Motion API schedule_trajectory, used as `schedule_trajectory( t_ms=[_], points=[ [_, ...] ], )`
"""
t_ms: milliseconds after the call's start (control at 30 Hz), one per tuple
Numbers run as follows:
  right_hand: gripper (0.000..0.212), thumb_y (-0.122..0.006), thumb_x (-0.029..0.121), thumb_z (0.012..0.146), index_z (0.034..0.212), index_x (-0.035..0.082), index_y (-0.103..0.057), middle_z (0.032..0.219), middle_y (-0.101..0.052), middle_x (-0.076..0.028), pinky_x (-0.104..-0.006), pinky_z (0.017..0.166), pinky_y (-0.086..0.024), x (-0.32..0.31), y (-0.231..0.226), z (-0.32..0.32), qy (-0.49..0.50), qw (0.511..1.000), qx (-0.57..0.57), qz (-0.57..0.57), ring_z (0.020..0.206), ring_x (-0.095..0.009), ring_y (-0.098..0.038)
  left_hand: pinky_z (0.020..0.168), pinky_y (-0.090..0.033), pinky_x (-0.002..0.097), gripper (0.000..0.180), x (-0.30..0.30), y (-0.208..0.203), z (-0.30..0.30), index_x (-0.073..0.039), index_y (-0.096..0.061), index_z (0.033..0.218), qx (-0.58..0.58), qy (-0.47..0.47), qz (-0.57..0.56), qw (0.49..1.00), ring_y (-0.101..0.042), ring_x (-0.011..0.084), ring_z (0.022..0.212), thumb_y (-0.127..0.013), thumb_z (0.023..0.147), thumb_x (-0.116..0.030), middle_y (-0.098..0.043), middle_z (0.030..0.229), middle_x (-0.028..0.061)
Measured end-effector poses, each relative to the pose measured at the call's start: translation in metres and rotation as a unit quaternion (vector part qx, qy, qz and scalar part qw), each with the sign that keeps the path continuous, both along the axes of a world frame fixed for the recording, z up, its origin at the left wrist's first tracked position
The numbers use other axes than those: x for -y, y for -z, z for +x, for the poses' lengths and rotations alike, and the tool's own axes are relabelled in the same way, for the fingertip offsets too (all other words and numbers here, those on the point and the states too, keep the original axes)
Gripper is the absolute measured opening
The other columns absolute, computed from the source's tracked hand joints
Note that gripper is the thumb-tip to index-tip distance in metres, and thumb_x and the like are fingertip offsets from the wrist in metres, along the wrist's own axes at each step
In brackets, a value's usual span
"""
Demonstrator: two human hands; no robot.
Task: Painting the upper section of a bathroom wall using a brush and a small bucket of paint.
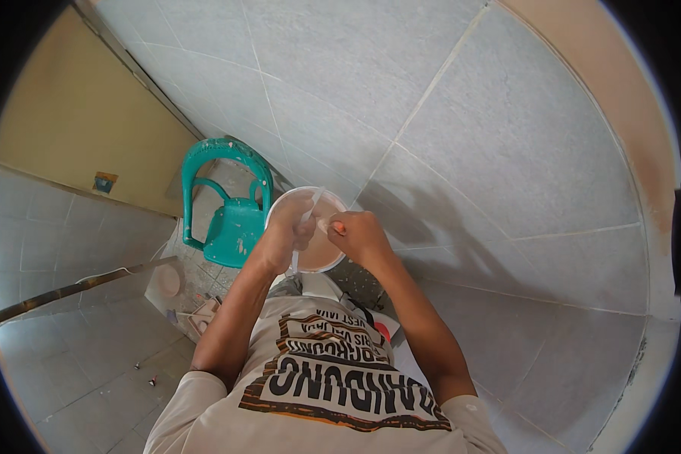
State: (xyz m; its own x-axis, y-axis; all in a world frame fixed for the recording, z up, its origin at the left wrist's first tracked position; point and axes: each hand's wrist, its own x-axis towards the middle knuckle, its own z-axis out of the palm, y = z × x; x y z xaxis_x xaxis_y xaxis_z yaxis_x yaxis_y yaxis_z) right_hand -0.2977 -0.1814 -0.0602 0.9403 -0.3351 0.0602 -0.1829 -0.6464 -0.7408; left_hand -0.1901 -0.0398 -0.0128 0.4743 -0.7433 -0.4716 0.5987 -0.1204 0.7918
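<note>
A round white bucket (327, 267) with pinkish-brown contents is in front of my body. Across its mouth runs a narrow white strip (296, 257), possibly the bucket's handle. My left hand (281, 233) is closed round this strip, over the left side of the bucket. At the right rim, my right hand (359, 236) is closed with its fingers curled in over the contents. Something small and pale shows by its fingertips, too unclear to name.
A paint-spotted green plastic chair (234, 227) stands left of the bucket, near the grey tiled wall (340, 98). A long pole (76, 287) juts in from the left. A yellowish door-like panel (91, 121) is at far left. Small tools and scraps (204, 312) lie on the floor.
</note>
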Motion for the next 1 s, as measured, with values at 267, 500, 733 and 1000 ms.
schedule_trajectory(
  t_ms=[267, 500, 733, 1000],
  points=[
    [0.016, -0.061, 0.011, 0.074, 0.068, -0.003, -0.062, 0.069, -0.060, -0.023, -0.0439, 0.062, -0.048, -0.008, 0.044, 0.019, -0.076, 0.987, -0.112, -0.086, 0.071, -0.041, -0.061, 0.049, -0.021, 0.0219, 0.029, -0.003, -0.010, -0.006, -0.008, -0.053, 0.093, 0.010, 0.019, -0.012, 1.000, -0.024, 0.0040, 0.051, -0.038, 0.091, -0.033, -0.032, 0.060, -0.0076],
    [0.018, -0.062, 0.011, 0.081, 0.075, -0.004, -0.068, 0.067, -0.064, -0.019, -0.0354, 0.061, -0.054, -0.003, -0.004, -0.005, 0.035, 0.995, -0.072, 0.053, 0.066, -0.027, -0.068, 0.049, -0.021, 0.0223, 0.031, -0.011, -0.003, -0.005, -0.008, -0.054, 0.093, -0.005, 0.027, -0.038, 0.999, -0.023, 0.0043, 0.050, -0.038, 0.094, -0.034, -0.031, 0.059, -0.0078],
    [0.022, -0.060, 0.007, 0.089, 0.101, -0.012, -0.064, 0.092, -0.068, -0.017, -0.0288, 0.072, -0.058, 0.009, 0.000, -0.061, 0.222, 0.864, 0.093, 0.443, 0.079, -0.020, -0.069, 0.048, -0.021, 0.0222, 0.031, -0.010, -0.004, -0.012, -0.007, -0.054, 0.093, 0.005, 0.037, -0.009, 0.999, -0.024, 0.0043, 0.049, -0.038, 0.092, -0.033, -0.030, 0.058, -0.0077],
    [0.023, -0.061, 0.012, 0.091, 0.104, -0.007, -0.063, 0.093, -0.067, -0.016, -0.0311, 0.073, -0.059, -0.002, 0.054, -0.100, 0.252, 0.810, 0.172, 0.502, 0.079, -0.022, -0.069, 0.046, -0.020, 0.0222, 0.031, 0.002, -0.008, -0.012, -0.006, -0.052, 0.092, 0.022, 0.064, -0.026, 0.997, -0.023, 0.0044, 0.049, -0.040, 0.089, -0.034, -0.030, 0.058, -0.0075]
  ],
)
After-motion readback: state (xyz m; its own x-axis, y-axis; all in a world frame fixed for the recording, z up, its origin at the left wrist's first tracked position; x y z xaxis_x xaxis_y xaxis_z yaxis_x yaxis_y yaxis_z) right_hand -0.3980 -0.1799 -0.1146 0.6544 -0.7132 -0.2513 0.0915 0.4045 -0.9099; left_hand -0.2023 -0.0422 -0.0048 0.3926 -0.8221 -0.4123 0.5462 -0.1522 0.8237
